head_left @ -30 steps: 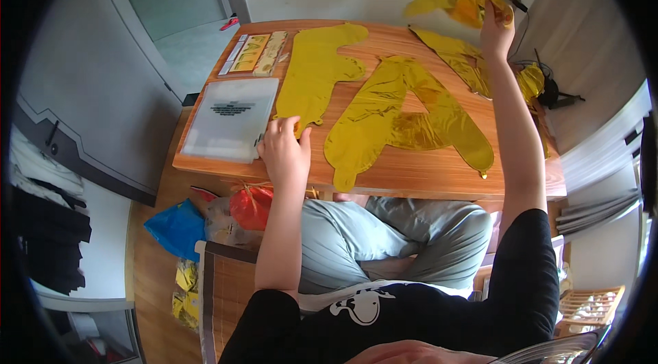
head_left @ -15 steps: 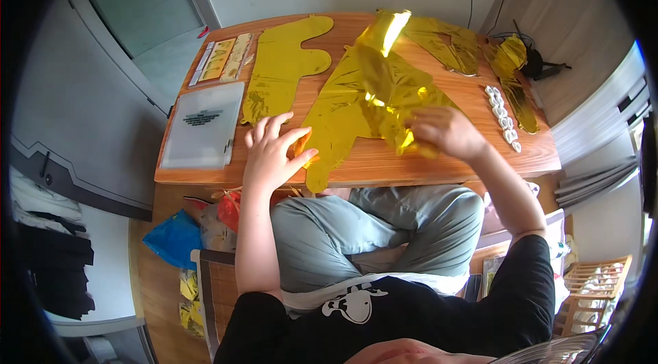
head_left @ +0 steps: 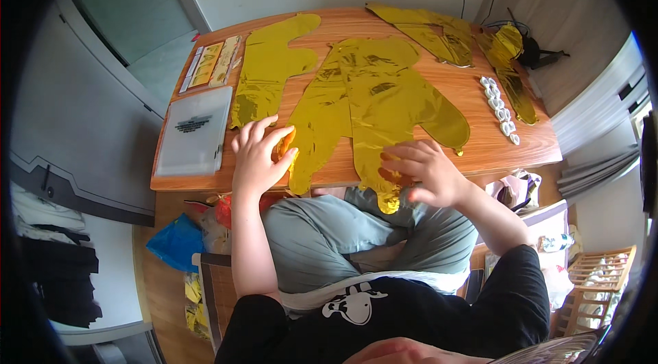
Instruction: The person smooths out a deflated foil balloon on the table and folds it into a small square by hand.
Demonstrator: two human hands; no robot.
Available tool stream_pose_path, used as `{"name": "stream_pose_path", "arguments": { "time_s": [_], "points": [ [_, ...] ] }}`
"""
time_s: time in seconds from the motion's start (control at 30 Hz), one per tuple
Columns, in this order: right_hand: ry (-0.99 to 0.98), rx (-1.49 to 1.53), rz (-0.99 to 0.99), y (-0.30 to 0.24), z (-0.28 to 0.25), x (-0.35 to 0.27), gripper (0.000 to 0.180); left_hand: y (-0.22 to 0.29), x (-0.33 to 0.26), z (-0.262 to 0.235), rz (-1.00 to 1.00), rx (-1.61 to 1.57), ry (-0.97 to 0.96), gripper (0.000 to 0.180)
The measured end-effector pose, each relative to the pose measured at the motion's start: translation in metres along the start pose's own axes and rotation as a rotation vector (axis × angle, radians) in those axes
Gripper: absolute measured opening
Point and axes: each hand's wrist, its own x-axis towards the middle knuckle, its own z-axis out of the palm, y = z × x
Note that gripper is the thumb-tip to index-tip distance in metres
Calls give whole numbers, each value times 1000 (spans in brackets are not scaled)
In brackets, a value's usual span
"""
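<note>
Flat gold foil letter-shaped balloons lie on a wooden table. My left hand (head_left: 255, 162) rests at the table's front edge beside the middle foil balloon (head_left: 321, 117). Its thumb and fingers are apart, with an orange-tinted patch of foil showing between them. Another foil balloon (head_left: 384, 90), creased and rounded at the top, lies partly over the middle one. Its lower end hangs past the front edge. Over that lower part hovers or rests my right hand (head_left: 428, 173), fingers spread; whether they touch the foil is hard to tell.
To the left lie a gold foil balloon (head_left: 264, 69), a clear plastic case (head_left: 195, 141) and a flat printed packet (head_left: 209, 62). More foil balloons (head_left: 421, 25) (head_left: 507, 73) sit at the back right, near a row of white rings (head_left: 498, 109). A black cabled item (head_left: 538, 54) stands at the right edge.
My right hand has laid the raised, folded foil balloon down flat across the middle one and opened its fingers. My left hand stays in nearly the same place.
</note>
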Motion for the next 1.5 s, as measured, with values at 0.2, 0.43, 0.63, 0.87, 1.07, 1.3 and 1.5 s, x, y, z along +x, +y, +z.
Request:
{"name": "stream_pose_path", "arguments": {
  "time_s": [0.2,0.43,0.63,0.87,1.07,1.3,1.5],
  "points": [
    [116,-172,220,-9,8,14,36,-2,-1,0,-11,-15,-1,40],
    [82,-105,194,6,1,23,35,-1,1,1,-17,-4,26,38],
    [39,-115,157,14,-3,27,36,-2,-1,1,-10,6,35,38],
    [20,-146,143,17,-4,30,35,-1,0,0,-21,1,45,35],
    [38,-159,85,26,-1,29,34,-7,2,4,-20,-16,58,33],
    [33,-101,88,25,0,24,33,-5,2,5,-21,-7,59,37],
    [31,-82,79,25,2,25,34,-3,1,6,-10,26,49,41]
  ]
}}
